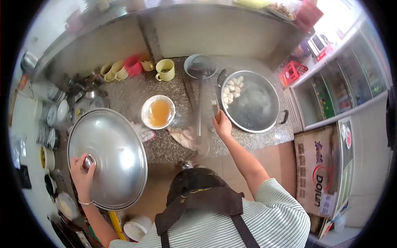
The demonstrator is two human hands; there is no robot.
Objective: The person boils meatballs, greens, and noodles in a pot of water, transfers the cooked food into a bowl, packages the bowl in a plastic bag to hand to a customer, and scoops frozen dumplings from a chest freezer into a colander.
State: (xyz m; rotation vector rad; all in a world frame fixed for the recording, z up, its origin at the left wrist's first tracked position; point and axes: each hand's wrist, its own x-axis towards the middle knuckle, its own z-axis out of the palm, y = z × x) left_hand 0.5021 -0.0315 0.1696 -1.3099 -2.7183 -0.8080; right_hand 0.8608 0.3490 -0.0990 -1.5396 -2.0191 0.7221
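Note:
My left hand (82, 168) grips the knob of a large round metal lid (113, 165), held at the left over the counter's front edge. My right hand (222, 125) is closed round the wooden handle of a wire skimmer (216, 109). The skimmer's dark mesh head is over a pale blue bowl (191, 62) at the back. Right of that hand stands a wide steaming pot (256, 103) without a lid. White dumpling-like pieces (232, 89) float along its left side. A long metal handle (200, 107) lies upright in view between the bowl and the counter's front.
A bowl of amber liquid (159, 112) sits mid-counter, with cloths (182, 137) near it. Yellow mugs (165, 69) and a red mug (132, 65) line the back wall. Stacked dishes (43, 124) are at left. A cardboard box (316, 173) and glass-fronted cabinet (347, 78) stand right.

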